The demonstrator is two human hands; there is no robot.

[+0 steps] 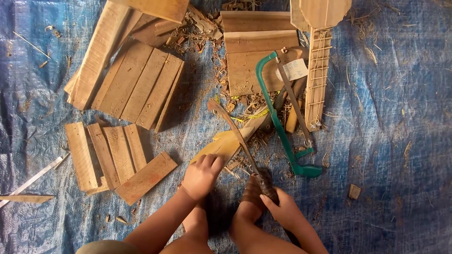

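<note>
My left hand (pixel 201 175) grips the near end of a pale wooden piece (pixel 225 143) that lies slanting on the blue tarp (pixel 400 141). My right hand (pixel 282 209) is closed around the dark handle of a long curved knife (pixel 231 127). The blade crosses over the wooden piece and points up and to the left. My feet and legs show between and below the hands. Wood shavings lie around the piece.
A green-framed hacksaw (pixel 278 122) lies just right of the knife. Flat wooden boards (pixel 136 84) and shorter slats (pixel 110 157) are spread at the left. Boards (pixel 249 51) and a fretted instrument neck (pixel 318 75) lie at the top. A thin pale strip (pixel 33 178) lies far left.
</note>
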